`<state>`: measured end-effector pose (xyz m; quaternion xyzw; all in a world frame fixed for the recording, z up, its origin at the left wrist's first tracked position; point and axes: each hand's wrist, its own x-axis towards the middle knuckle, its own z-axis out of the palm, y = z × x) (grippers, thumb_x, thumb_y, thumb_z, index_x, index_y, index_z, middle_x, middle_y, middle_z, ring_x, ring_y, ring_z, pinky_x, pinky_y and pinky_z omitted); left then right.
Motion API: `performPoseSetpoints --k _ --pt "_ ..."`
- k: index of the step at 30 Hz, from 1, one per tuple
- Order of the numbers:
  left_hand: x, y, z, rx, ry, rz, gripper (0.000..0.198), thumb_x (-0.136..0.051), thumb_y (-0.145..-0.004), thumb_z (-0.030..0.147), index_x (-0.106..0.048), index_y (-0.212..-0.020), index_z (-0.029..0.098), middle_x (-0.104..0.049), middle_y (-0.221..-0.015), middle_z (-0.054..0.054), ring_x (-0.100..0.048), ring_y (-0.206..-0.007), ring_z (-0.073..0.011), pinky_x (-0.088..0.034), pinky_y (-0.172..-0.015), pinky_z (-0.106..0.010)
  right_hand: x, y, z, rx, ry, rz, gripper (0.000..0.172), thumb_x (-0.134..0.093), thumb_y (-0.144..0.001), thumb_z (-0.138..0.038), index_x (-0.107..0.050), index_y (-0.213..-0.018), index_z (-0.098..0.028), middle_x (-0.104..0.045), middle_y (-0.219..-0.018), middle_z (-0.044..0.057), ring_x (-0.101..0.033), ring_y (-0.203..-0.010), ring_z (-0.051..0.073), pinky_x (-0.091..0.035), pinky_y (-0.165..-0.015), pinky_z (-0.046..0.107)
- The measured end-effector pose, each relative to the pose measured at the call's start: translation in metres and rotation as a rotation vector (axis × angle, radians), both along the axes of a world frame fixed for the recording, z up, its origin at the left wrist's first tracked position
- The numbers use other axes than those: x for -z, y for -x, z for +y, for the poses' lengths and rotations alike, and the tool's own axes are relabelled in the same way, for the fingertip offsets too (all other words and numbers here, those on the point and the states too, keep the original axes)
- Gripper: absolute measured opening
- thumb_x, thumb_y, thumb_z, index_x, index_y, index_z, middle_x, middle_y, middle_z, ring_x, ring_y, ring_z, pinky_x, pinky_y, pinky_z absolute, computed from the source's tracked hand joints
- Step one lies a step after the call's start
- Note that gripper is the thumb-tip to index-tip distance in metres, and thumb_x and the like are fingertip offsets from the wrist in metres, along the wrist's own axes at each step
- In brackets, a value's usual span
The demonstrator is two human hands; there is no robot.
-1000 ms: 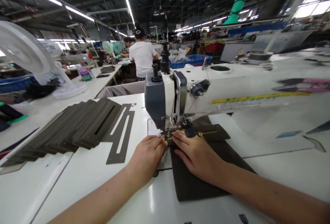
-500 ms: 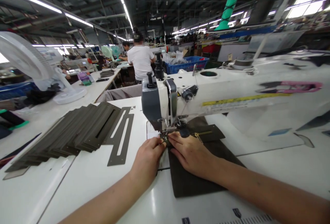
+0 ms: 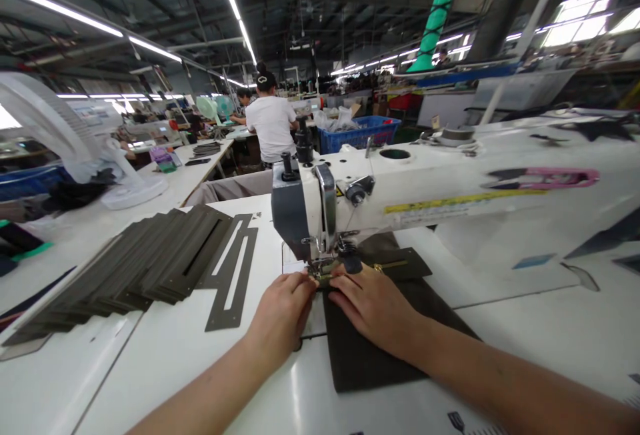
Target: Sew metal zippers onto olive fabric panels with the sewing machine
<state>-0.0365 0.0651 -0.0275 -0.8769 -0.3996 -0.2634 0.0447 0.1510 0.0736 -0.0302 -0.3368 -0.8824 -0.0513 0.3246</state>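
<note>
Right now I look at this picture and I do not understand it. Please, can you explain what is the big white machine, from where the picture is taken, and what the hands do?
This picture comes from a camera worn on the person's head, looking down at their own hands. The big white machine is a sewing machine, set on a white table. The right hand lies flat on a dark fabric piece. The left hand is beside it, with its fingers near the small metal foot under the needle; what they hold is hard to tell. On the table to the left lies a stack of dark strips, with one slotted strip beside it.
</note>
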Motion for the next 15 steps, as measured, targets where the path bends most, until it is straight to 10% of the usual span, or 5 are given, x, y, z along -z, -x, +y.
performPoseSetpoints --k 15 --pt "0.000 -0.008 -0.006 -0.088 -0.010 0.017 0.017 -0.048 -0.082 0.013 -0.063 -0.090 0.017 -0.061 -0.085 -0.006 -0.059 -0.074 -0.0183 -0.052 -0.066 -0.031 -0.001 0.006 -0.040 -0.034 0.188 -0.001 0.031 -0.051 -0.081 -0.021 -0.061 -0.107 -0.007 -0.063 -0.106 0.011 -0.051 -0.099 0.023 -0.041 -0.087 0.039"
